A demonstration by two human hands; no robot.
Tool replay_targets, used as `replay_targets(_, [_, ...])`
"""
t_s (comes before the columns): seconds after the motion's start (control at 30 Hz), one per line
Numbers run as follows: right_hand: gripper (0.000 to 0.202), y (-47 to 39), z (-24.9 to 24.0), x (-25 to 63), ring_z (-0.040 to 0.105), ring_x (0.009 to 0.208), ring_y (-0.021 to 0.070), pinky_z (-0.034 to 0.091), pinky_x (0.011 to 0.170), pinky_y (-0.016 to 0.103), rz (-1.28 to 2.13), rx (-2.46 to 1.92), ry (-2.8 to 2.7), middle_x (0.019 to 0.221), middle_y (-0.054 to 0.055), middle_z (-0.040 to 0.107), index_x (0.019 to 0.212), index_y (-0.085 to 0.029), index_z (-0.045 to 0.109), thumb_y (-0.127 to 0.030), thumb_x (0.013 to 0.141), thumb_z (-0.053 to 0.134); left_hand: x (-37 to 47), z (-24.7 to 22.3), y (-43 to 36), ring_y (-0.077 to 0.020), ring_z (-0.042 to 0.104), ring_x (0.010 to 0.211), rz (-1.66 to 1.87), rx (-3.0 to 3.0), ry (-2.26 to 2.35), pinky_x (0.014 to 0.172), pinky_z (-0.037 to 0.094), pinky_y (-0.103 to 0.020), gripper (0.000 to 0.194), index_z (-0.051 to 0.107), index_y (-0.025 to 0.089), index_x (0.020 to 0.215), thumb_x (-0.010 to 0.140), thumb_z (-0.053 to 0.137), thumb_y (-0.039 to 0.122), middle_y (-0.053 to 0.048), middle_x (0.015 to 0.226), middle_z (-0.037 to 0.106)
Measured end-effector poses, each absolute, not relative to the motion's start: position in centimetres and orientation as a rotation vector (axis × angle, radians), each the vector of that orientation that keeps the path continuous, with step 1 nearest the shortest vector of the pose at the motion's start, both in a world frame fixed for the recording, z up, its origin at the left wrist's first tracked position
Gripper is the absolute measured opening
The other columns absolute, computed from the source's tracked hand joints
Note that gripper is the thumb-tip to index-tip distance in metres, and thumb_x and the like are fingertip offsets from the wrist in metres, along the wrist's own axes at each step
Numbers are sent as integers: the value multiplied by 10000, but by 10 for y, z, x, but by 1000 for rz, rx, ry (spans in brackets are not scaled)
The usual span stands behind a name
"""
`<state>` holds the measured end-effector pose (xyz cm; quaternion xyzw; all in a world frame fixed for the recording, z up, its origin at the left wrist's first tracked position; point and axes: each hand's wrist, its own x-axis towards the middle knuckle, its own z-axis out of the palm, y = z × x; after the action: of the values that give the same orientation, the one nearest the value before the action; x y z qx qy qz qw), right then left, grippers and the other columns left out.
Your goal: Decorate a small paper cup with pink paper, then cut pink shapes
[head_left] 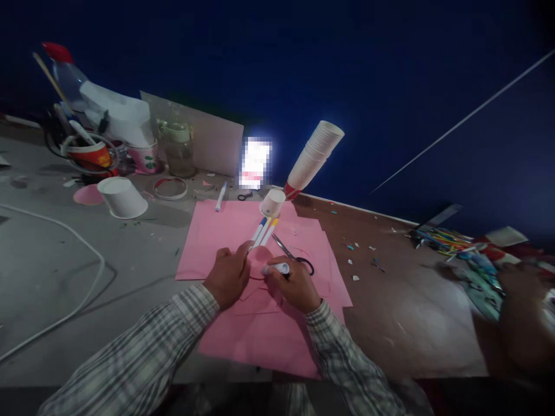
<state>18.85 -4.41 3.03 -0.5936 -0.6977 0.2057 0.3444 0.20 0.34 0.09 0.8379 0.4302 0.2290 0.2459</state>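
Note:
My left hand [228, 278] is curled over the pink sheets, its finger and thumb at the edge of a small pink paper circle [261, 255]. My right hand [299, 287] grips a thick white stick [280, 268], like a glue stick, with its tip over the circle's lower right edge. Beyond my hands lie several white markers [261, 233], with blue and yellow ends showing. A pair of scissors [284, 247] with dark handles lies beside my right hand, partly behind it. The stacked pink sheets [264, 338] are under both hands.
A small white paper cup [273, 203] stands upside down at the sheets' far edge, near a leaning cup stack [316, 153] and a lit phone [255, 163]. Left are a larger tub [122, 197], a glass jar [178, 151] and a cable [93, 248]. Another person's hand [522, 300] is far right.

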Motion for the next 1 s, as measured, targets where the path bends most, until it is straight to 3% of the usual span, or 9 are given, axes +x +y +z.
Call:
replay_targets(0.3, [159, -45, 29, 179, 687, 650, 181, 517, 619, 269, 669, -1517, -1771, 739, 44, 752, 865, -193, 719, -308, 856, 609, 2, -2, 2, -184, 556, 628, 608, 2328, 1151, 889, 338, -417, 513, 386, 93, 1383, 870, 388, 122, 33, 663, 608])
replay_targets(0.67, [126, -46, 30, 192, 698, 677, 207, 514, 681, 321, 525, -1559, -1929, 755, 41, 758, 841, -217, 695, -287, 872, 595, 3, 6, 1, -177, 557, 611, 563, 2320, 1177, 891, 332, -415, 455, 401, 99, 1363, 911, 364, 138, 25, 661, 607])
replay_targets(0.87, [194, -48, 38, 197, 693, 673, 176, 525, 630, 269, 526, -1472, -1641, 790, 51, 752, 835, -194, 694, -329, 882, 564, 3, 0, 2, -172, 550, 596, 599, 2350, 1189, 888, 343, -405, 472, 391, 138, 1366, 894, 382, 137, 41, 649, 598])
replay_targets(1.0, [159, -48, 35, 183, 691, 655, 177, 528, 650, 279, 624, -1488, -1738, 762, 47, 754, 823, -188, 703, -303, 852, 597, 3, -5, 2, -185, 567, 636, 611, 2363, 1183, 906, 335, -409, 512, 382, 130, 1371, 860, 409, 127, 31, 676, 614])
